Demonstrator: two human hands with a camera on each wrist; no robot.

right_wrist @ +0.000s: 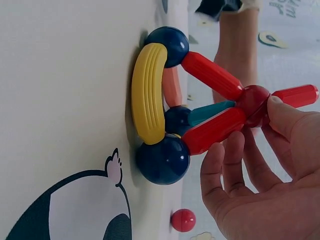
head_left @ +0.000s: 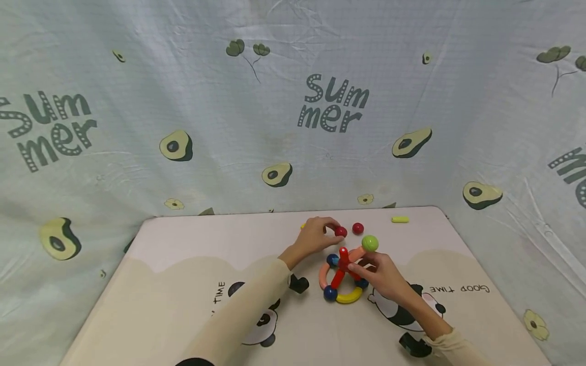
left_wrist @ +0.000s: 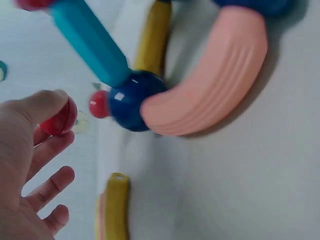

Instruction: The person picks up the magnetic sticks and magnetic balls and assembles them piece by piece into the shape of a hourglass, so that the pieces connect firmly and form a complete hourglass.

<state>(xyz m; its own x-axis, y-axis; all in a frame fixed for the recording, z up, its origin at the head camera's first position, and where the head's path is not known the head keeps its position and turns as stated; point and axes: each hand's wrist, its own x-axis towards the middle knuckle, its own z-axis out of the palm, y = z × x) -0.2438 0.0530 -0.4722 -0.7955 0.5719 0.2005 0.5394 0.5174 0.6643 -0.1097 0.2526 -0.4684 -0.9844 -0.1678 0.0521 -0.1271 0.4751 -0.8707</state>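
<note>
Between thumb and fingertips my left hand (head_left: pixel 313 239) pinches a red ball (head_left: pixel 341 232), raised beside the built structure in the left wrist view. My right hand (head_left: pixel 383 277) grips the red hub ball (right_wrist: pixel 253 105) at the top of that magnetic stick-and-ball structure. Red sticks (right_wrist: pixel 212 75) and a teal stick (left_wrist: pixel 90 42) slope down from the hub to dark blue balls (right_wrist: pixel 163 161). Curved pink (left_wrist: pixel 215 85) and yellow rods (right_wrist: pixel 148 95) join those balls in a ring on the table. One short red stick (right_wrist: pixel 296 96) juts up from the hub. A pink rod leads to a green ball (head_left: pixel 370 243).
Another red ball (head_left: pixel 358 228) lies at the table's back. Right of it is a yellow-green stick (head_left: pixel 400 219). Curved yellow and pink rods (left_wrist: pixel 116 207) lie behind my left hand. A printed cloth (head_left: pixel 220 168) hangs behind the panda-patterned table (head_left: pixel 174 305).
</note>
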